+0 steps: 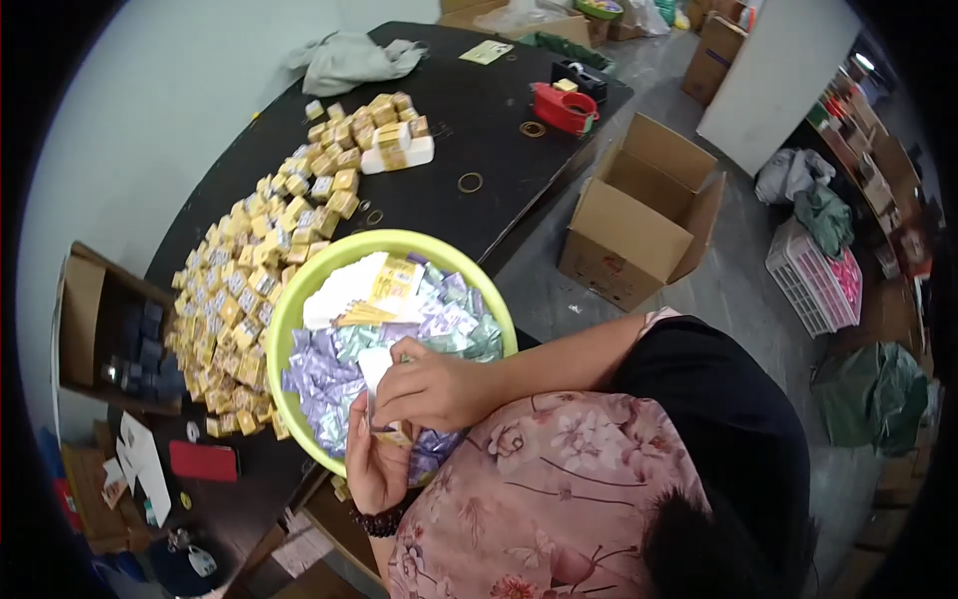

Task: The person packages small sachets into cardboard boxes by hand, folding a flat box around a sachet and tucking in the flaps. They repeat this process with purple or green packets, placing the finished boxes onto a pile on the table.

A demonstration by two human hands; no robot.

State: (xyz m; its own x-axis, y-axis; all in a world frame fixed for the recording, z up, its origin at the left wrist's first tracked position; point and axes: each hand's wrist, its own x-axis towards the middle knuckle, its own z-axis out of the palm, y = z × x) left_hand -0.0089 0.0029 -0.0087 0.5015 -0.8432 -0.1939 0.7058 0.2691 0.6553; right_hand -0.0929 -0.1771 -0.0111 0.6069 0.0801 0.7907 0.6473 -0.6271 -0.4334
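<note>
A small paper carton [375, 367] is held between my two hands above a yellow-green basin [279, 371]. Its white side shows past the fingers, with a printed yellowish part below. My right hand [431, 391] pinches it from above, fingers bent together. Cupped beneath, my left hand [377, 461] grips its lower end; a dark bead bracelet [379, 521] is on that wrist. Purple and mint-green sachets [324, 389] fill the basin. On top of them lies a stack of flat white-and-yellow cartons [349, 290]. Whether anything is inside the held carton is hidden.
Many small yellow boxes [235, 299] are heaped on the black table [479, 120] left of the basin. A red tape dispenser [564, 108], rubber bands [470, 183] and a red phone-like object [205, 460] lie there too. An open cardboard box [639, 215] stands on the floor to the right.
</note>
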